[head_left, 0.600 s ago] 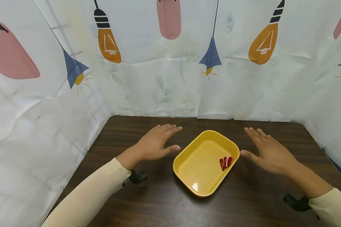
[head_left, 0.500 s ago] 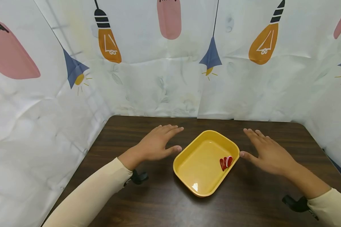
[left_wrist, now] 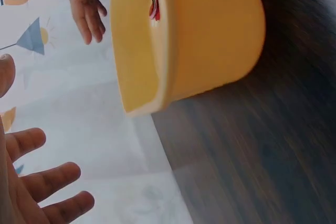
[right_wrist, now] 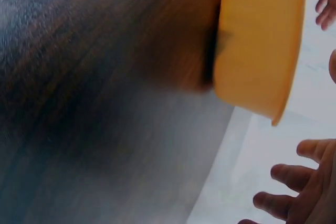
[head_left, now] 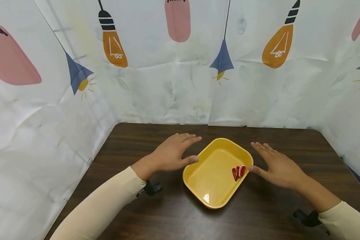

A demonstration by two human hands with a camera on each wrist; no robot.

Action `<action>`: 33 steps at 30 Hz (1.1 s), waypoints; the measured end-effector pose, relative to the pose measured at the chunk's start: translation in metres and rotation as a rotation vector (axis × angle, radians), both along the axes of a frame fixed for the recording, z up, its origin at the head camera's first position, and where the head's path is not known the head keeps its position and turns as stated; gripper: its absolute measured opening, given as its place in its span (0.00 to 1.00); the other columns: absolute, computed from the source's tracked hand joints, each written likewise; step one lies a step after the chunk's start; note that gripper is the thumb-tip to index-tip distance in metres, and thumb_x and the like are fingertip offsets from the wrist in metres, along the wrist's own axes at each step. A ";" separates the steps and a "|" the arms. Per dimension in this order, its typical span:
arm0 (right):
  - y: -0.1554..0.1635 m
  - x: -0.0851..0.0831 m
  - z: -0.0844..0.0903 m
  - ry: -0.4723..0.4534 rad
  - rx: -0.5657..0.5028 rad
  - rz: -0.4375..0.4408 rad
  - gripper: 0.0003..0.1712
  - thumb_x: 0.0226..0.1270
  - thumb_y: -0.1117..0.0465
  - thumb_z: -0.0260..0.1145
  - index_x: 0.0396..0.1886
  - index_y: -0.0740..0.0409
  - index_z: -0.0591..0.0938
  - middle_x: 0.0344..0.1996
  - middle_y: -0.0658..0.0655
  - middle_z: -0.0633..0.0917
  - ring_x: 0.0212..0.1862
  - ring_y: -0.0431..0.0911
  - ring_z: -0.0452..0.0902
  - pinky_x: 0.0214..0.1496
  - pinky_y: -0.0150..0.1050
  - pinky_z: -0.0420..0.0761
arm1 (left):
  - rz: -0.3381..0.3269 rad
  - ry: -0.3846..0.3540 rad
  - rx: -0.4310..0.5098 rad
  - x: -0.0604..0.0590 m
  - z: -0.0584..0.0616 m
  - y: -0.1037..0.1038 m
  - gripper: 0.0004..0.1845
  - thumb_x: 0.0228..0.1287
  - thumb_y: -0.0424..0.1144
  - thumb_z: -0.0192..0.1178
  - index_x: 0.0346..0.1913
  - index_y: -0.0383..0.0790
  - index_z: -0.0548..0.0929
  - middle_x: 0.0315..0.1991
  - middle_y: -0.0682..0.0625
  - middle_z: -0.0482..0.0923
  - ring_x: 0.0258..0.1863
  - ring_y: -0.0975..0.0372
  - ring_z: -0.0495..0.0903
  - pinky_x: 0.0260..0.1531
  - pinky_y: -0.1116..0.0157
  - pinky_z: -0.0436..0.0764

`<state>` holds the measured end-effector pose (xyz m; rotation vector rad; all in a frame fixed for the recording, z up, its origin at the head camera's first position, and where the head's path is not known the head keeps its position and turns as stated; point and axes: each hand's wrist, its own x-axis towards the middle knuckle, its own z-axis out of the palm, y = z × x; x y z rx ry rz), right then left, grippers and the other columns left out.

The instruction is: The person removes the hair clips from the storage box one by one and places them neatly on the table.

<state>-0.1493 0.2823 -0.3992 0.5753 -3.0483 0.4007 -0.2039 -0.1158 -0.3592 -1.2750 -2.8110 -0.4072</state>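
text: none legible | labels/brands: none | numbers: none | signs: none

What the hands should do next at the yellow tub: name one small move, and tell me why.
Probably bring the left hand and right hand in against the tub: both are open on opposite sides of it, neither grips it, and red pieces lie inside.

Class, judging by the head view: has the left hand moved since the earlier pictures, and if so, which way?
Yes: the left hand has shifted rightward, toward the yellow tray, which has stayed put.
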 end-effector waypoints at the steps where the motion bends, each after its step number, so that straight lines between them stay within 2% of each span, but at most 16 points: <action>1: -0.001 0.000 -0.002 0.001 0.002 -0.001 0.53 0.70 0.30 0.61 0.83 0.54 0.56 0.77 0.65 0.62 0.76 0.69 0.55 0.67 0.71 0.62 | -0.006 0.006 0.001 0.000 0.000 0.001 0.41 0.73 0.72 0.41 0.81 0.54 0.61 0.77 0.48 0.63 0.77 0.52 0.59 0.74 0.44 0.53; 8: -0.004 -0.001 -0.008 -0.018 -0.002 0.013 0.54 0.68 0.27 0.60 0.82 0.54 0.59 0.76 0.65 0.64 0.74 0.69 0.58 0.59 0.73 0.70 | -0.037 0.026 0.006 -0.001 0.002 0.011 0.38 0.75 0.68 0.46 0.80 0.52 0.62 0.76 0.47 0.64 0.76 0.52 0.60 0.74 0.45 0.55; 13: 0.000 -0.003 -0.015 -0.067 -0.053 0.010 0.52 0.68 0.27 0.60 0.81 0.52 0.62 0.76 0.65 0.65 0.72 0.69 0.62 0.56 0.73 0.73 | -0.040 0.013 0.014 0.001 0.004 0.016 0.37 0.76 0.65 0.50 0.80 0.52 0.63 0.76 0.47 0.64 0.76 0.53 0.60 0.74 0.46 0.55; 20: 0.009 -0.005 -0.028 -0.082 -0.155 0.052 0.48 0.69 0.30 0.61 0.80 0.49 0.64 0.71 0.64 0.73 0.67 0.68 0.70 0.58 0.71 0.72 | -0.052 0.016 0.026 0.001 0.004 0.020 0.37 0.76 0.64 0.50 0.80 0.52 0.63 0.75 0.48 0.65 0.75 0.54 0.62 0.73 0.46 0.57; 28: 0.013 -0.004 -0.038 -0.074 -0.274 0.088 0.40 0.74 0.43 0.65 0.80 0.48 0.64 0.68 0.64 0.76 0.64 0.66 0.75 0.56 0.68 0.75 | -0.066 0.018 0.037 0.001 0.002 0.024 0.36 0.77 0.64 0.49 0.80 0.52 0.62 0.75 0.51 0.65 0.75 0.56 0.63 0.73 0.48 0.58; 33: 0.013 -0.002 -0.039 -0.082 -0.301 0.080 0.38 0.76 0.46 0.64 0.81 0.44 0.62 0.63 0.65 0.80 0.58 0.65 0.80 0.52 0.68 0.78 | -0.078 0.023 0.049 0.001 0.002 0.028 0.36 0.78 0.64 0.48 0.80 0.51 0.61 0.75 0.53 0.65 0.74 0.57 0.64 0.73 0.52 0.60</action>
